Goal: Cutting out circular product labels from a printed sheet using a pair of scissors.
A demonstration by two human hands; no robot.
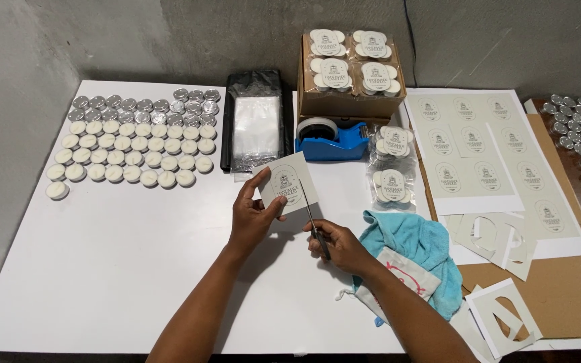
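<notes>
My left hand (255,214) pinches a pale card (288,183) printed with an oval label, holding it up over the white table (122,269). My right hand (341,246) grips a pair of scissors (312,218), whose thin blades point up along the card's right edge. The two hands sit close together near the middle of the table.
Rows of white tealight candles (129,144) lie at the far left. A stack of clear bags (255,126), a blue tape dispenser (331,139), a cardboard box of packed candles (351,67), label sheets (479,151), cut-out scraps (499,235) and a blue cloth (418,245) lie around.
</notes>
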